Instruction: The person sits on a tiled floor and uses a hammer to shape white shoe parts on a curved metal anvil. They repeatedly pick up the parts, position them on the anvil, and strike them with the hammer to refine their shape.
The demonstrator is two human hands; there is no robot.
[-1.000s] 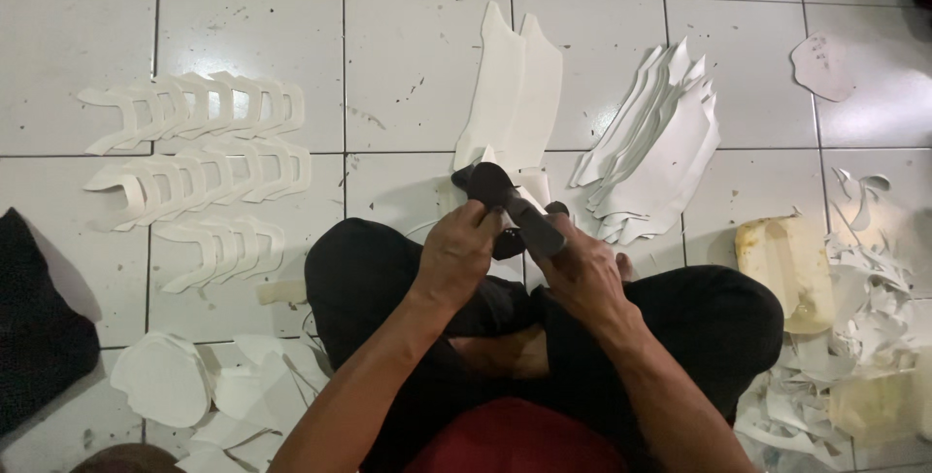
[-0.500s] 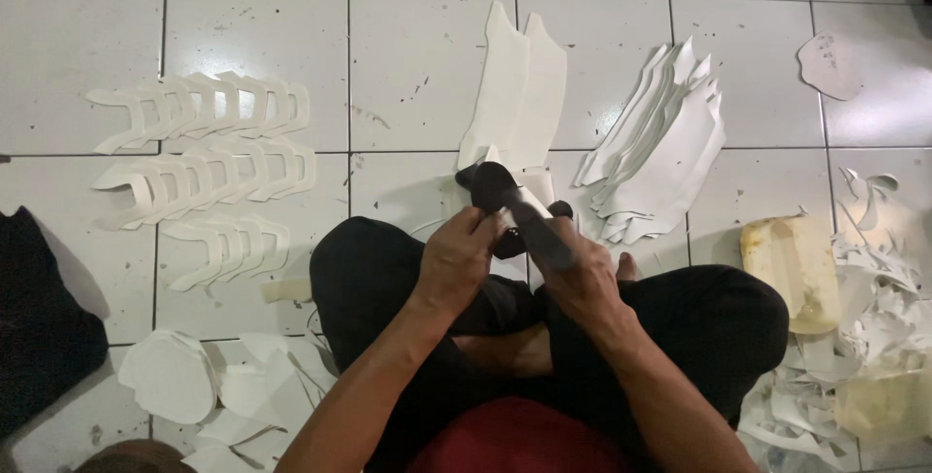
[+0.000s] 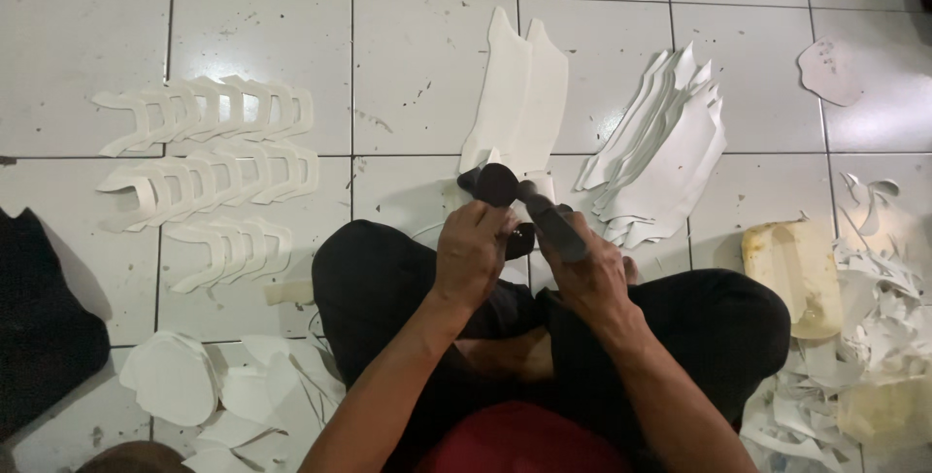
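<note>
the left hand (image 3: 473, 252) had its fingers clamped on a dark rounded piece (image 3: 497, 184), held above the knees over the tiled floor (image 3: 262, 26). the right hand (image 3: 589, 269) gripped a dark tool (image 3: 549, 222) whose long axis ran diagonally, pointing up and left to the piece. white curved cutouts (image 3: 209, 157) lay in rows at left, stacked white sheets (image 3: 665, 148) at right.

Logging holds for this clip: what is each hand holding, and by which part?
The left hand pinches a dark rounded piece by its lower edge. The right hand wraps a dark tool along its handle.
</note>
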